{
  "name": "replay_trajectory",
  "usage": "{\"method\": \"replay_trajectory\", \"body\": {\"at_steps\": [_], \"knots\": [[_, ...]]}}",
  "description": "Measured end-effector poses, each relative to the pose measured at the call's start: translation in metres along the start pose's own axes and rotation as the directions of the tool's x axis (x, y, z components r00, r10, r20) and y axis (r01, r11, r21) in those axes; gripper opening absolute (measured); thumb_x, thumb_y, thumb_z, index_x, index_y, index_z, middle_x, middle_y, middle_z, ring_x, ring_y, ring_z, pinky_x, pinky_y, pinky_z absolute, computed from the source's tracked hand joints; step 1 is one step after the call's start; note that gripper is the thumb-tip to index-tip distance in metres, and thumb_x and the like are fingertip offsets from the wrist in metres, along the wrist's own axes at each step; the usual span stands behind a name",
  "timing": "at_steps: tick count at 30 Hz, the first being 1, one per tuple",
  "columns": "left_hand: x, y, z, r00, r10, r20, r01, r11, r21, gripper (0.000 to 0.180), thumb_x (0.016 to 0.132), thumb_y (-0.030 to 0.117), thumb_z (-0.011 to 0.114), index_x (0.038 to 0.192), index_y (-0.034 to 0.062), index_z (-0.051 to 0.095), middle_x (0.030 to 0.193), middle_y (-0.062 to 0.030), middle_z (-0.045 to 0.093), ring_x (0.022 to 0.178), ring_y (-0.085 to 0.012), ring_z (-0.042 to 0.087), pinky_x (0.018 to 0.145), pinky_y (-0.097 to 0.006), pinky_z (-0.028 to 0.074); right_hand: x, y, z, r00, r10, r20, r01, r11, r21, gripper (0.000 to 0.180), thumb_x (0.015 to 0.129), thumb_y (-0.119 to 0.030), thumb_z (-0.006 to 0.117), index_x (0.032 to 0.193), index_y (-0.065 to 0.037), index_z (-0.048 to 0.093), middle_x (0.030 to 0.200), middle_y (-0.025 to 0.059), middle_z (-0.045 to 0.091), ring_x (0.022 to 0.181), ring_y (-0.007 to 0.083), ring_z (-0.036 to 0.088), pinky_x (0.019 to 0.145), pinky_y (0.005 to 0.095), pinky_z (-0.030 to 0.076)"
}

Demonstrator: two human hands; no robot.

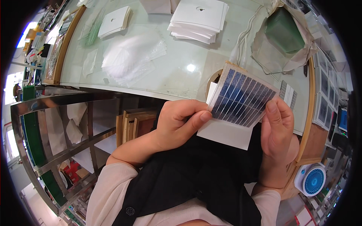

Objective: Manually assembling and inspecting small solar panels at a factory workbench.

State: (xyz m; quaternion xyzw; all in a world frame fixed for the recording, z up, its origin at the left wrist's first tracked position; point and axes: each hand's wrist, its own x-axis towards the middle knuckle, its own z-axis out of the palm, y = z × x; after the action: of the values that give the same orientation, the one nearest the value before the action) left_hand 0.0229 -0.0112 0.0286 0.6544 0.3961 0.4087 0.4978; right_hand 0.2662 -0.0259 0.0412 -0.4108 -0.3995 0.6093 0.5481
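Observation:
A small solar panel (241, 98), blue with pale lines across it, is held tilted in front of me at the table's near edge. My left hand (181, 119) pinches its left edge between thumb and fingers. On the opposite side my right hand (277, 122) grips the right edge, thumb on the front face. Behind the panel a white sheet (226, 132) shows below and to the left; whether it is attached or only held along with it, I cannot tell. The fingers behind the panel are hidden.
On the table (181, 69) lie a stack of white cards (200, 17), a smaller stack (114, 22) and a heap of clear plastic sleeves (132, 54). A green block in torn paper (284, 32) and white cables (245, 34) are at right. Below stand a metal rack (56, 158) and blue fan (313, 180).

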Motion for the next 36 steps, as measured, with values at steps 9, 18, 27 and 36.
{"method": "replay_trajectory", "body": {"at_steps": [9,18,27,36], "knots": [[0.0007,0.0032,0.0028,0.999,-0.032,-0.019,0.03,0.996,-0.081,0.016,0.091,0.015,0.06,0.088,0.0001,0.065,0.068,-0.005,0.06,0.059,-0.0102,0.054,0.055,-0.023,0.043,0.0024,-0.0023,0.0052,0.998,-0.033,0.062,0.033,0.999,0.004,0.034,0.098,-0.011,0.044,0.126,0.008,0.046,0.123,0.0148,0.056,0.114,0.0201,0.052,0.1,0.0316,0.037],[-0.0011,0.0034,0.0047,0.997,-0.08,-0.01,0.077,0.986,-0.146,0.017,0.092,0.015,0.059,0.087,0.0,0.064,0.068,-0.0038,0.06,0.06,-0.0085,0.052,0.056,-0.022,0.042,0.0005,0.0061,-0.0027,0.994,-0.07,0.087,0.068,0.997,0.024,0.035,0.098,-0.01,0.043,0.127,0.008,0.045,0.124,0.0157,0.055,0.115,0.021,0.053,0.101,0.0328,0.038],[-0.0015,0.003,0.004,0.996,-0.087,-0.003,0.086,0.988,-0.131,0.016,0.091,0.015,0.06,0.087,0.0004,0.064,0.068,-0.004,0.06,0.06,-0.0089,0.052,0.055,-0.022,0.042,0.0013,0.0053,0.0035,0.998,-0.057,0.038,0.053,0.993,0.106,0.032,0.097,-0.009,0.043,0.123,0.009,0.048,0.121,0.0154,0.057,0.111,0.0196,0.055,0.1,0.0317,0.04],[0.0001,0.0039,0.0032,0.992,-0.115,0.049,0.122,0.974,-0.19,0.016,0.091,0.015,0.061,0.088,-0.0006,0.064,0.067,-0.0027,0.059,0.06,-0.007,0.051,0.055,-0.022,0.042,0.0011,0.005,0.0029,0.998,-0.069,0.007,0.068,0.989,0.135,0.03,0.097,-0.009,0.043,0.122,0.008,0.049,0.12,0.0157,0.058,0.111,0.0196,0.056,0.1,0.0316,0.04]]}}
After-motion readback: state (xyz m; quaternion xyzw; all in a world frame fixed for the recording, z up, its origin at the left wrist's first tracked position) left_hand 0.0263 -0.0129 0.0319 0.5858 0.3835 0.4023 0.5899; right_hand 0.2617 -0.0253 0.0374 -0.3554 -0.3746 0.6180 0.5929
